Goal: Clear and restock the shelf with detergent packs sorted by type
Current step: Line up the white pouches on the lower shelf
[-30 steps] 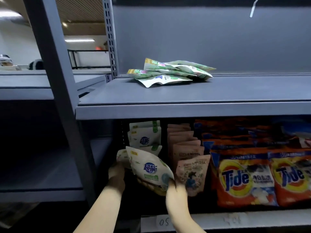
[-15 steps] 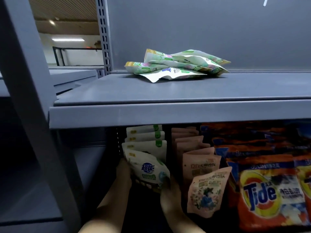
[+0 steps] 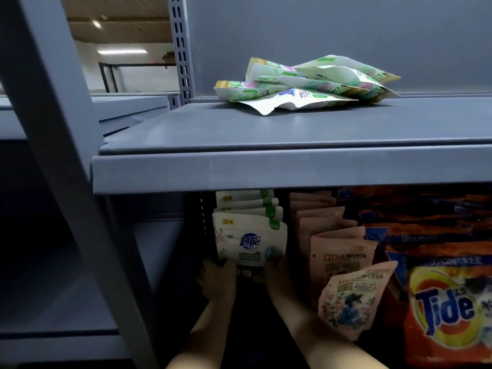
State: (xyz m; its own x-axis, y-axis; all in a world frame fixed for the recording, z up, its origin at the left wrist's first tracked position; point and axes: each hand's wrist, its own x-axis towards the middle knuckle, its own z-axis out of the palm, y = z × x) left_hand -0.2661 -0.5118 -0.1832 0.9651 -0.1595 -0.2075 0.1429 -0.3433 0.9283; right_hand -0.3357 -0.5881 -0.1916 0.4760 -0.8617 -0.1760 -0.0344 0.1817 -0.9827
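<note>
On the lower shelf a white detergent pack with a blue logo (image 3: 249, 242) stands upright at the front of a row of like white packs (image 3: 246, 202). My left hand (image 3: 218, 279) grips its lower left corner and my right hand (image 3: 277, 275) grips its lower right corner. To the right stands a row of pink packs (image 3: 340, 251), the front one (image 3: 351, 296) leaning forward. Orange Tide bags (image 3: 450, 310) fill the right side. A loose heap of green-and-white packs (image 3: 300, 83) lies flat on the upper shelf (image 3: 266, 166).
A grey diagonal shelf post (image 3: 66, 145) crosses the left of the view. Beside it, at the left, is a neighbouring grey shelf unit (image 3: 53, 302). The slotted upright (image 3: 181, 49) rises at the back left of the upper shelf.
Both hands have pushed the tilted white pack back into the shelf and stood it upright against its row. The camera has moved closer and lower.
</note>
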